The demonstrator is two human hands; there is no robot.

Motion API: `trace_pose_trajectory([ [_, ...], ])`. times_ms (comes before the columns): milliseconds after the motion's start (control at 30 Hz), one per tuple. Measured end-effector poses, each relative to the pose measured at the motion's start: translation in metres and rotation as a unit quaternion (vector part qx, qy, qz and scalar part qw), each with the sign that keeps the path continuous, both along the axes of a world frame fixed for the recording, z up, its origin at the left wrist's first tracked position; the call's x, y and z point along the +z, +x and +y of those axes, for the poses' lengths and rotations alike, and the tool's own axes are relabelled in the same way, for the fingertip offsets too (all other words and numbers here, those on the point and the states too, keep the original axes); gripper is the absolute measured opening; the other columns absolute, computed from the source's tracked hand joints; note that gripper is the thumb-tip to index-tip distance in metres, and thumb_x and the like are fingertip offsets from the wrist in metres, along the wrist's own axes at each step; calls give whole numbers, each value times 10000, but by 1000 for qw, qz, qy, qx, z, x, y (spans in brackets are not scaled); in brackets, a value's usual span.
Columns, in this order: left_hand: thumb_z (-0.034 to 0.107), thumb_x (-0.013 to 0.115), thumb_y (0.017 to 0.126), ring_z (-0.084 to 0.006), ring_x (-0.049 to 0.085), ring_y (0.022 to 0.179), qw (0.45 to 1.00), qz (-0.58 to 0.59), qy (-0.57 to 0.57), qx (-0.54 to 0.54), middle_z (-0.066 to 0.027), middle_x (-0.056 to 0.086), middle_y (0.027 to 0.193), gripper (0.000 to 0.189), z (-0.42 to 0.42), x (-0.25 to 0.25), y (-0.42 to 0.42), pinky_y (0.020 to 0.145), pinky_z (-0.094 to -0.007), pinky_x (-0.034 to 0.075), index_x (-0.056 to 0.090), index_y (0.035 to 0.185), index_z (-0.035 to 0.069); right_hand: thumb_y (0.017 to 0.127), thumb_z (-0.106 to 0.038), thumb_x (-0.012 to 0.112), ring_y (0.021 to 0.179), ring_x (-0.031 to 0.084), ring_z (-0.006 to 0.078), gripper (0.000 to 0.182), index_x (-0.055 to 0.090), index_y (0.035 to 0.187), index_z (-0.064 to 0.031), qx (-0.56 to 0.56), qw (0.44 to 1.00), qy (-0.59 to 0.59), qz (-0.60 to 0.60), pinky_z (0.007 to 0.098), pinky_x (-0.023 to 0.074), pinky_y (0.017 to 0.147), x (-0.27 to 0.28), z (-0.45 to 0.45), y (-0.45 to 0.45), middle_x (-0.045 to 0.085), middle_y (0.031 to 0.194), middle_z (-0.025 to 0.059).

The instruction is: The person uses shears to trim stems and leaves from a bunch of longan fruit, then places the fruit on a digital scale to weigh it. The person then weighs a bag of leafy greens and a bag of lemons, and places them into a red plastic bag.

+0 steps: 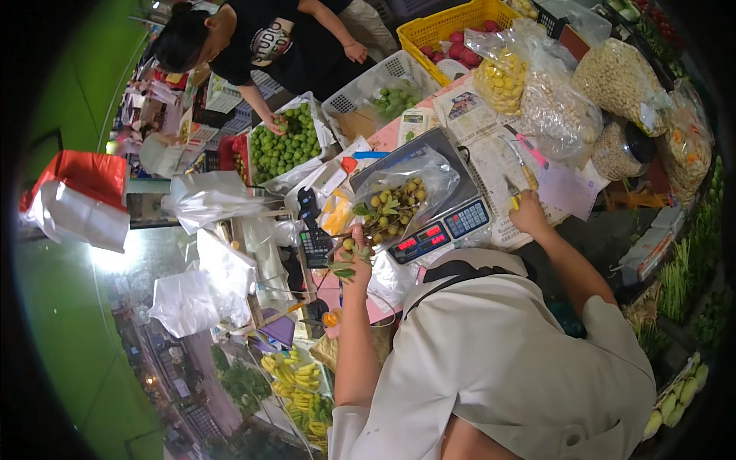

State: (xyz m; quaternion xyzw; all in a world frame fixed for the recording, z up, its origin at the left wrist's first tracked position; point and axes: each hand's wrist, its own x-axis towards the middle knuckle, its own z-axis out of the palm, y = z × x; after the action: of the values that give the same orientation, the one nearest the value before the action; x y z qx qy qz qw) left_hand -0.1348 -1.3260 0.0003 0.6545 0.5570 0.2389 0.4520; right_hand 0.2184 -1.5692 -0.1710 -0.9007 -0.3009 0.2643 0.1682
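Note:
My left hand (359, 265) grips a leafy longan sprig (345, 266) by its stems at the near left corner of a digital scale (361, 179). Just beyond it, a bunch of longans (397, 208) lies partly in a clear plastic bag (438, 172) on the scale's pan. Red digits glow on the scale's display (422, 241). Over the newspaper (486, 158) to the right, my right hand (529, 214) holds small yellow-handled snips (513, 195), their blades pointing away from me. Beside them rests a curved knife with a wooden handle (529, 177).
A person (299, 46) across the table reaches into a crate of green limes (286, 144). Bags of peeled garlic-like pieces (560, 109) and yellow pieces (501, 83) crowd the far right. A pink box cutter (529, 148), black calculator (316, 246) and hanging plastic bags (215, 195) flank the scale.

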Motion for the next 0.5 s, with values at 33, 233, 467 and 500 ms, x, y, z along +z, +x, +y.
trace_pose_trajectory([
  [33, 418, 557, 1085, -105, 612, 608, 1000, 2, 9, -5, -35, 647, 798, 434, -1, -1, -1, 539, -271, 487, 699, 1158, 14, 827, -236, 761, 1021, 672, 394, 466, 604, 1182, 23, -14, 998, 50, 27, 495, 537, 926, 16, 3, -1, 669, 1127, 216],
  [233, 352, 630, 1060, -73, 538, 624, 995, -94, -23, -37, -21, 602, 752, 334, 12, -17, -1, 552, -249, 409, 665, 1122, 26, 1011, -472, 636, 834, 710, 167, 476, 648, 1127, -10, 171, 841, 109, 501, 338, 565, 712, 174, 69, -67, 706, 1008, 73],
  [467, 342, 597, 1070, -208, 651, 746, 975, 9, 172, -142, -108, 689, 850, 335, 32, -5, 7, 700, -351, 520, 693, 1074, 21, 1028, -446, 578, 762, 728, 232, 473, 631, 1054, 23, 225, 810, -20, 541, 406, 596, 628, 172, 167, -144, 709, 954, 124],
  [500, 339, 599, 1069, -213, 654, 758, 973, 12, 180, -144, -114, 690, 859, 331, 34, -5, 6, 705, -353, 520, 692, 1072, 21, 1032, -442, 568, 729, 725, 236, 471, 630, 1027, 24, 214, 819, 0, 532, 403, 594, 597, 164, 170, -152, 709, 923, 128],
])
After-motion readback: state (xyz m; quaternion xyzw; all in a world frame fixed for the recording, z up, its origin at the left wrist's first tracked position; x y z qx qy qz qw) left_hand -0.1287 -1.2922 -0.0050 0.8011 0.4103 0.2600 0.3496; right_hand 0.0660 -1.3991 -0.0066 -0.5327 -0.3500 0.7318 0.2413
